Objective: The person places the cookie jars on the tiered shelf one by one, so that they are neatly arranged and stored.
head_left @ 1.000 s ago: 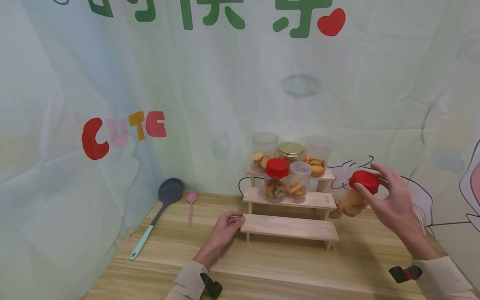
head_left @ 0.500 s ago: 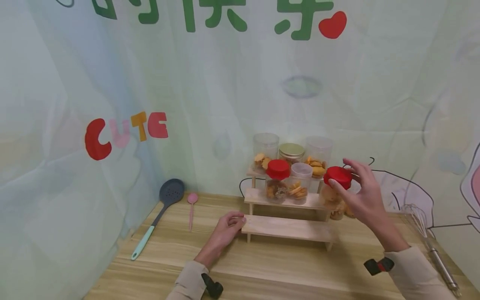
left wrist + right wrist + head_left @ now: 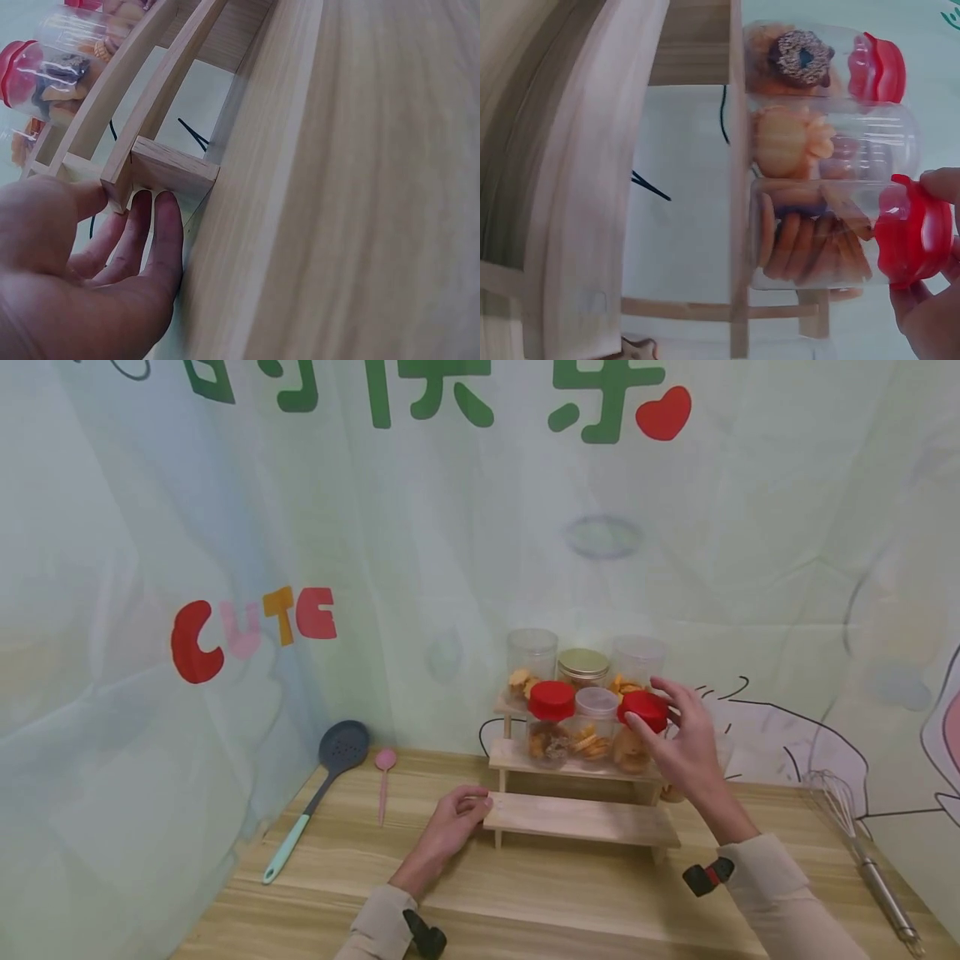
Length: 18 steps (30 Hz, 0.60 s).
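My right hand (image 3: 688,745) holds a clear cookie jar (image 3: 810,238) by its red lid (image 3: 643,710), thumb on the near side and fingers behind. That jar stands upright at the right end of the middle step of a three-step wooden shelf (image 3: 581,820), its base touching the step in the right wrist view. Beside it are a lidless-looking clear jar (image 3: 595,727) and another red-lidded jar (image 3: 551,727). My left hand (image 3: 450,820) grips the left end of the lowest step; in the left wrist view the thumb (image 3: 91,196) presses its edge, fingers curled by the leg.
On the top step stand clear jars (image 3: 532,662) of cookies and one with a gold lid (image 3: 583,665). A slotted skimmer (image 3: 342,747) and pink spoon (image 3: 384,768) lie left, a whisk (image 3: 862,852) right. Behind the shelf hangs a printed cloth (image 3: 450,568).
My right hand has carried the red-lidded jar leftward from beyond the shelf's right side onto the middle step. The left hand keeps its place on the shelf end.
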Available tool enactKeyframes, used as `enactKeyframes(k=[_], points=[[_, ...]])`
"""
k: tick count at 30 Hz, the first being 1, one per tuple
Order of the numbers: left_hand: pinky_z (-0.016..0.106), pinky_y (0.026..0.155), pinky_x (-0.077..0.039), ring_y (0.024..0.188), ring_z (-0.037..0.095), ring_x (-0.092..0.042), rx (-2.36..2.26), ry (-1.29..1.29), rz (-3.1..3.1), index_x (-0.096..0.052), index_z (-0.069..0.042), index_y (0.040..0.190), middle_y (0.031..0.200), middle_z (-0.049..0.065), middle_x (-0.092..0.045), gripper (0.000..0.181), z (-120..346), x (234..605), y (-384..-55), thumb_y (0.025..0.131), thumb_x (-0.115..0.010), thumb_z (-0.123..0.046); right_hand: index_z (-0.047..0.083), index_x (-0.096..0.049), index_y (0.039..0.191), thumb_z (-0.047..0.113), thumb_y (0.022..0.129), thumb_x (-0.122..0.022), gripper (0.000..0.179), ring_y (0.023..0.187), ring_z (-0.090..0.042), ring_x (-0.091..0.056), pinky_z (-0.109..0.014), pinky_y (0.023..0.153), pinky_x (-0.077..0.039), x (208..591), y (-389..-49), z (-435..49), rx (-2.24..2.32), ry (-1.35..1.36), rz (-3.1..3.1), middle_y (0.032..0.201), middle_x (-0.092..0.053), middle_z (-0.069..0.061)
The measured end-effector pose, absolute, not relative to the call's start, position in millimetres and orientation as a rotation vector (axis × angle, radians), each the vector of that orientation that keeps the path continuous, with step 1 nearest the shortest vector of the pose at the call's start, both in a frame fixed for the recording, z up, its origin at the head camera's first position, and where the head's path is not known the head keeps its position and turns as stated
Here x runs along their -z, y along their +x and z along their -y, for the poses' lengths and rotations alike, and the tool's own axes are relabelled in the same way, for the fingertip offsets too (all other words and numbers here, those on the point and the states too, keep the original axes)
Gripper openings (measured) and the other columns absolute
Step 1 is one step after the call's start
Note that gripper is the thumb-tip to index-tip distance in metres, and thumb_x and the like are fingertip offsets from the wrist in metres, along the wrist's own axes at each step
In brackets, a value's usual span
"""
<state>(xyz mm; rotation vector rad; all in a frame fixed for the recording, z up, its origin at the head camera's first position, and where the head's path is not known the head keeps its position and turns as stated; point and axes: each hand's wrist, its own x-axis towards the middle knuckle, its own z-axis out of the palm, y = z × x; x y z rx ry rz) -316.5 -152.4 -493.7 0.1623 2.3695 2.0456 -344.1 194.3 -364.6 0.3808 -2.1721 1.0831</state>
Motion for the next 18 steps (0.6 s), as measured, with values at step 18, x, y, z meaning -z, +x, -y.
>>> enactKeyframes(k=[18], points=[[0.036,0.095,-0.062,0.119,0.028,-0.071,-2.057,0.149,-2.365,-0.062,0.004,0.138,0.131,0.025,-0.072,0.038,151,493,-315,0.11,-0.066,-0.022,0.004,-0.053,0.153,0.023,0.099,-0.082,0.063,0.142,-0.033,-0.054,-0.056,0.116,-0.049,373,-354,-182,-1.198,0.378,2.162,0.152,-0.055,-0.018]])
